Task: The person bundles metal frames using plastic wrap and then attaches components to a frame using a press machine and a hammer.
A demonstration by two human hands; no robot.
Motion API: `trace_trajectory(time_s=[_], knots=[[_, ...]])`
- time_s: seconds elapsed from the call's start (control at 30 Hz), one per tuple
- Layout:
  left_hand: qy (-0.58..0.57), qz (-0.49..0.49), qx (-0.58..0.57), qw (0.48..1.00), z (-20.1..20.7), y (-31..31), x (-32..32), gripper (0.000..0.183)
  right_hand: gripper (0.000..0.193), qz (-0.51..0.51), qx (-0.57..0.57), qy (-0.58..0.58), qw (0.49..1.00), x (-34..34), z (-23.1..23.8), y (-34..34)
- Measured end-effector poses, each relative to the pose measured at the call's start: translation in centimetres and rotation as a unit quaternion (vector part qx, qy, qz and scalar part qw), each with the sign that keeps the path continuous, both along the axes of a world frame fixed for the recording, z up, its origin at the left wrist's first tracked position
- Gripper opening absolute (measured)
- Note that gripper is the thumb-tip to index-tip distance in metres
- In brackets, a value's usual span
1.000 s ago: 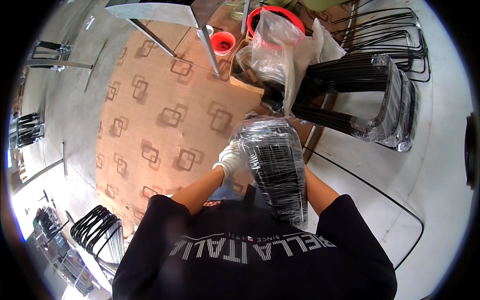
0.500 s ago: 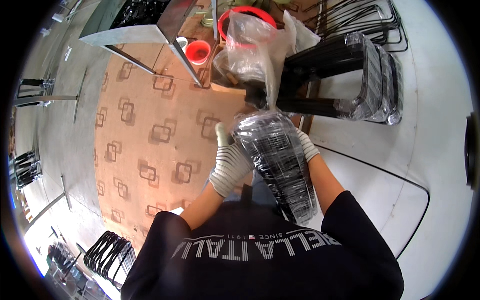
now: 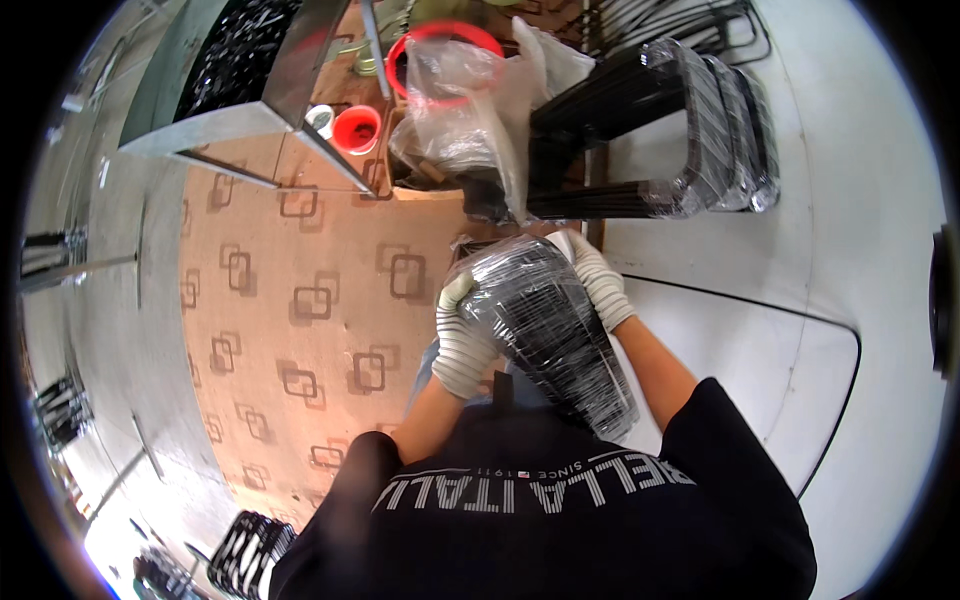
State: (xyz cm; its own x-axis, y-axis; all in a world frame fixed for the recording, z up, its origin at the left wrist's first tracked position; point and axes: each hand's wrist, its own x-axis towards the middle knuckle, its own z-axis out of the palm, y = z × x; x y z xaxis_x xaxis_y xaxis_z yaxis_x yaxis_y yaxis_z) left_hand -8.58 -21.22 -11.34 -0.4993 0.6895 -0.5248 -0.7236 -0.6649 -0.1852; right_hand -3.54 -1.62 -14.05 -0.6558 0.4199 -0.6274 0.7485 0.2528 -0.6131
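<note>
In front of my body stands a bundle of black bars or frames [image 3: 555,330], wrapped in shiny clear film; its lower end reaches my shirt. My left hand [image 3: 462,340], in a white striped glove, grips the bundle's left side near the upper end, thumb over the edge. My right hand [image 3: 598,280], gloved alike, is closed against the upper right side, its fingers partly hidden behind the bundle. A small white piece beside its fingertips is too indistinct to name.
Film-wrapped black frames [image 3: 700,130] lie on the white table [image 3: 720,380], with a thin black frame nearby. Beyond the bundle are a box [image 3: 430,193] with clear plastic bags [image 3: 450,110], a red tub [image 3: 450,28], a small red bucket [image 3: 355,130] and a metal stand [image 3: 210,130] holding black parts.
My left thumb, raised off the bundle before, now lies on its edge. My right hand has come farther up along the bundle's side. The view has shifted slightly.
</note>
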Motion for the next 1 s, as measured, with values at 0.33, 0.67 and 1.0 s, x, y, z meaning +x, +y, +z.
trace_trajectory(time_s=[0.33, 0.67, 1.0], knots=[[0.046, -0.077, 0.041, 0.995, -1.2, 5.6, -1.4, 0.044, 0.047, -0.238, -0.147, 0.170, 0.945, 15.9, 17.3, 14.0], [0.026, -0.149, 0.074, 0.986, -0.1, 15.8, 0.2, 0.042, 0.058, -0.301, -0.163, 0.396, 0.852, 19.8, 10.6, 6.7], [-0.008, -0.182, 0.022, 0.983, -4.4, 19.6, 10.3, 0.020, 0.057, -0.291, -0.172, 0.459, 0.821, 21.6, 7.1, 12.2]])
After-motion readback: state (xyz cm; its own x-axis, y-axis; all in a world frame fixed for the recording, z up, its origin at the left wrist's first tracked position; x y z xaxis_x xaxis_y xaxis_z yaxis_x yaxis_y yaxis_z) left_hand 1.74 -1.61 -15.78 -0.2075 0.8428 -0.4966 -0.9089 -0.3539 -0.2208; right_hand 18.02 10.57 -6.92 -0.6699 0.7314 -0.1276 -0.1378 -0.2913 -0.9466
